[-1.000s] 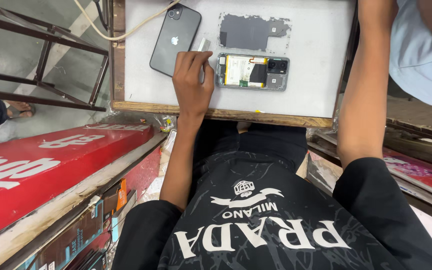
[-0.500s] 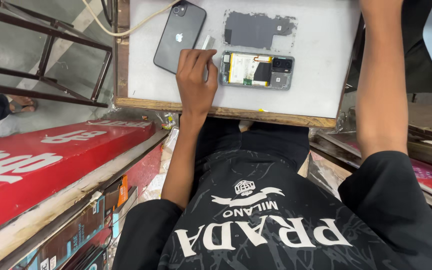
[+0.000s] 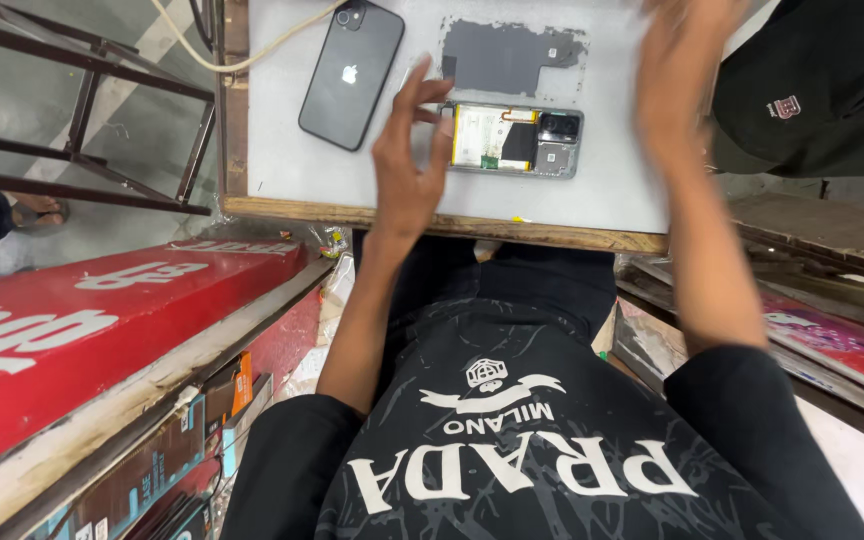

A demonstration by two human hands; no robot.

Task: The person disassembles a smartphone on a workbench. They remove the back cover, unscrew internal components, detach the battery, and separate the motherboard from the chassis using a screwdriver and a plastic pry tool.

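Now: left hand [image 3: 407, 165] open | right hand [image 3: 677, 75] blurred, seemingly open | two phones: dark phone [image 3: 351, 73], opened phone [image 3: 517, 139]

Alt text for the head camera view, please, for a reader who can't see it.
Seen from above, a person's left hand hovers open beside an opened phone with its insides exposed, on a white work board; the blurred right hand is raised, empty. A dark phone lies face down nearby, with a grey back panel.
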